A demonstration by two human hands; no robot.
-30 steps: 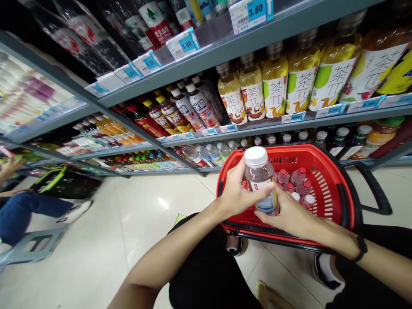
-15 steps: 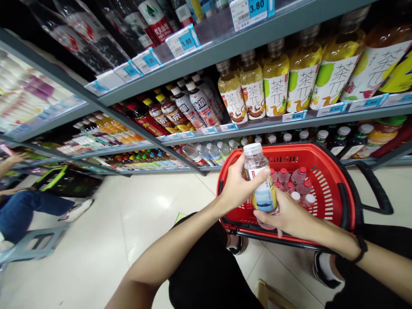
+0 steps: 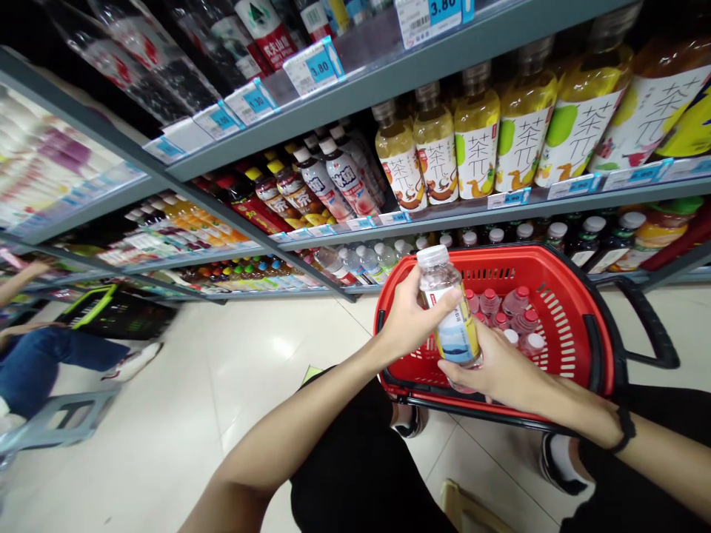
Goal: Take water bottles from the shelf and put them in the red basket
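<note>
L fingers (image 3: 409,289) curled on btl (image 3: 456,337), upper part; R fingers (image 3: 458,372) curled on lower; tilted, over red basket (image 3: 555,272)

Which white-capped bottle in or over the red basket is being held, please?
The bottle bearing the blue and yellow label: left hand on its upper part, right hand lower. The two other white caps visible sit inside the basket.

The red basket (image 3: 538,271) holds capped bottles (image 3: 516,300), their caps red or white. Yellow tea bottles (image 3: 476,144) line the grey shelf (image 3: 455,217). A stool (image 3: 95,412) and a black basket (image 3: 133,314) stand on the pale tiled floor (image 3: 167,451).
</note>
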